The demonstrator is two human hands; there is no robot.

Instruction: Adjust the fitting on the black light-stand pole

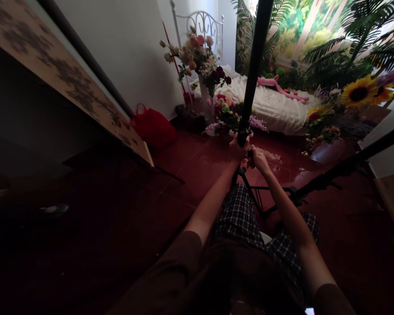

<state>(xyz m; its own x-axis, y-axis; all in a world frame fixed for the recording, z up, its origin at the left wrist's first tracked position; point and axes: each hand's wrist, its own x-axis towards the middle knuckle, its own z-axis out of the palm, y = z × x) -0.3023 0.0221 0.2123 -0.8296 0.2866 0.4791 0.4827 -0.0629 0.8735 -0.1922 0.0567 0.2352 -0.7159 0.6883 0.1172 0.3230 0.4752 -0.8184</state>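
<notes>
A black tripod stand (256, 65) rises in front of me, its pole leaning slightly right and running out of the top of the view. My left hand (239, 148) is wrapped round the pole, just below a collar. Close beside it, my right hand (259, 159) is closed at the side of the stand, fingers on a small dark part that looks like a knob (250, 153). The fingers partly hide this part. Spread legs of the stand (248, 181) show below the hands, close to my checked trousers (239, 212).
A second black pole (341, 170) slants across the right side. Ahead are a vase of flowers (202, 57), a white-covered bed (276, 109) and sunflowers (357, 92). A red bag (154, 129) rests by the wall. A patterned panel (75, 87) leans at left above the red floor (180, 162).
</notes>
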